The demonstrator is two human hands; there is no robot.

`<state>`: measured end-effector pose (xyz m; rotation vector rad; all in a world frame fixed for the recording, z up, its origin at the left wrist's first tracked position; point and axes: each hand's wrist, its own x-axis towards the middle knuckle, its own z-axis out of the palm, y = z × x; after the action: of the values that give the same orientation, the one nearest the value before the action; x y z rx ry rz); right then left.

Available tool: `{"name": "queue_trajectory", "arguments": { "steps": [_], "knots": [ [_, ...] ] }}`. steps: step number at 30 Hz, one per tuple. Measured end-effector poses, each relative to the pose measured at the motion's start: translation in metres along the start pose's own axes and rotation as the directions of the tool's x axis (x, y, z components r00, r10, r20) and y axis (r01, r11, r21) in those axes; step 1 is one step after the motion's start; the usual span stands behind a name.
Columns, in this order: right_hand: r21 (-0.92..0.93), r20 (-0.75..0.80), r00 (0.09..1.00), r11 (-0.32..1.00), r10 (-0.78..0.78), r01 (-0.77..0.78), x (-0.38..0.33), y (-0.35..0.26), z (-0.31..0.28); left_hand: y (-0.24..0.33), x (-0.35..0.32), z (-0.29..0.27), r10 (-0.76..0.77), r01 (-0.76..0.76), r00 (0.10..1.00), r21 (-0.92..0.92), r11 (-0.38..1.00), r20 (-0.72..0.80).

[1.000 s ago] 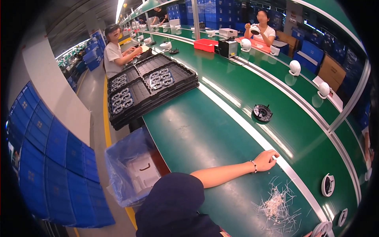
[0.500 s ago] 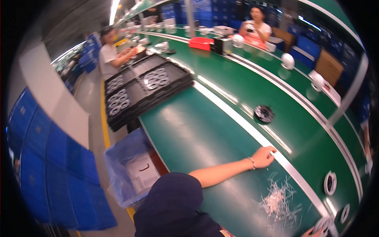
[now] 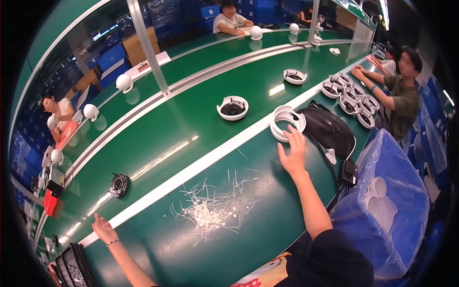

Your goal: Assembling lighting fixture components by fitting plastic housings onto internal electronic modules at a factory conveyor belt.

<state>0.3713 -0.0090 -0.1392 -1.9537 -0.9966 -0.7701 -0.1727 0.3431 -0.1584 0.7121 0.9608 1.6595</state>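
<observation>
My right hand [image 3: 293, 155] is open, its fingers spread at the near rim of a white plastic ring housing [image 3: 275, 128]. I cannot tell whether the fingertips touch it. The ring sits by the white edge strip between my green bench and the conveyor. On the left, my left hand [image 3: 105, 230] is held over the same strip, its fingers loosely extended and holding nothing. Between my arms lies a loose heap of thin white cable ties and small white bits [image 3: 206, 215]. A round black part [image 3: 119, 185] lies on the conveyor ahead of my left hand.
White ring housings with black insides [image 3: 233, 109] rest on the conveyor; several more [image 3: 351, 105] stand beside a co-worker [image 3: 401, 91] at right. A black bag [image 3: 330, 129] and black box [image 3: 348, 172] lie right of my hand. A blue-lined bin [image 3: 382, 210] stands near; black trays [image 3: 71, 268] at lower left.
The view has swung right, bringing the white ring and my right hand from the lower right corner to the centre. My left hand now appears at lower left, still by the edge strip.
</observation>
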Motion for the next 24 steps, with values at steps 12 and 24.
{"name": "queue_trajectory", "arguments": {
  "steps": [12,24],
  "knots": [
    [0.288,0.020,0.995,0.953,0.096,-0.097,-0.009,-0.015,0.008,-0.010,-0.037,0.069,-0.173,0.287,0.936,-0.379,0.880,0.308],
    [0.333,-0.216,0.972,0.930,-0.089,0.159,0.048,-0.064,-0.084,0.148,-0.186,0.169,0.241,0.519,0.588,-0.589,0.619,0.772]
  ]
}}
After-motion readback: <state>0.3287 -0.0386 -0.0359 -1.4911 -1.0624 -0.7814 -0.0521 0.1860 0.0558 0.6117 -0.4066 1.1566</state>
